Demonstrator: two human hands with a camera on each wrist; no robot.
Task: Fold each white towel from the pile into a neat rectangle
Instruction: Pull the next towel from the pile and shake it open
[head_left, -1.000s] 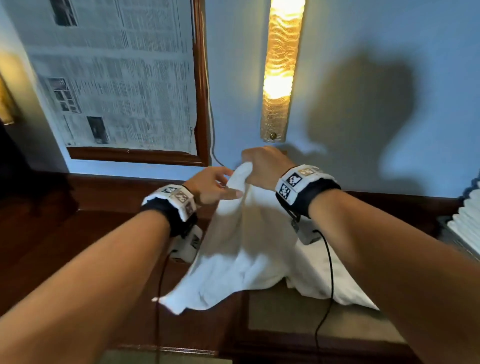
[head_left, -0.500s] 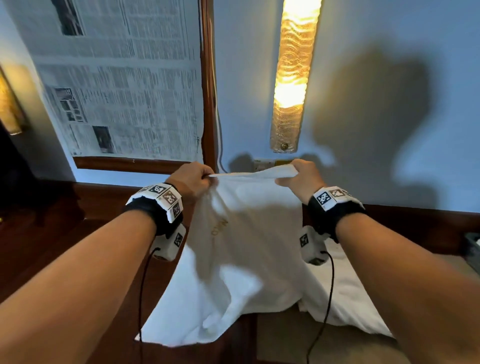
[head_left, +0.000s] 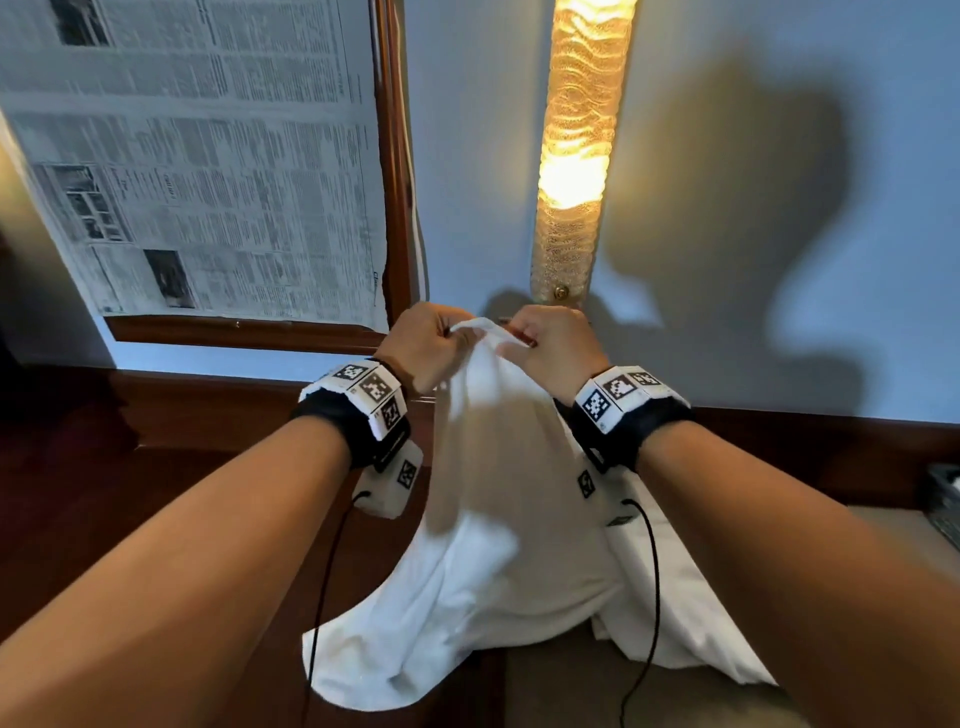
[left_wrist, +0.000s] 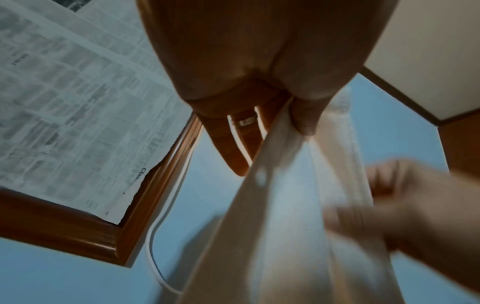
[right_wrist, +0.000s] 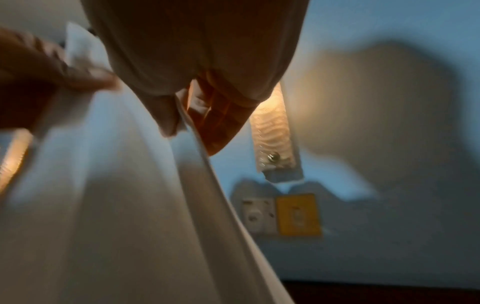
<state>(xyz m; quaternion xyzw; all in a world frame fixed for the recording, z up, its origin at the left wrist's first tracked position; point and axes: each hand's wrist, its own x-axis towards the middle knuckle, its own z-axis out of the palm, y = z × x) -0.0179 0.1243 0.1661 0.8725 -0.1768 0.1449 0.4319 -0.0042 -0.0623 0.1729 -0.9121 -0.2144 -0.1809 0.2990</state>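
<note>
A white towel (head_left: 498, 519) hangs from both hands in front of the wall, its lower part draped on the wooden surface. My left hand (head_left: 426, 343) pinches the towel's top edge between thumb and fingers, as the left wrist view shows on the towel (left_wrist: 280, 205). My right hand (head_left: 550, 343) pinches the same top edge close beside it; the right wrist view shows its thumb pressed on the towel (right_wrist: 130, 205). The two hands are almost touching, and the cloth between them bunches upward. More white cloth (head_left: 691, 623) lies under the right forearm.
A lit wall lamp (head_left: 576, 156) hangs straight behind the hands. A wood-framed panel covered with newspaper (head_left: 197, 156) is at the left. A socket and yellow plate (right_wrist: 283, 216) sit below the lamp. The dark wooden tabletop (head_left: 130, 493) stretches to the left.
Half a second ago the hands held the towel's top edge stretched wide apart. They have since come together, so the edge now bunches between them.
</note>
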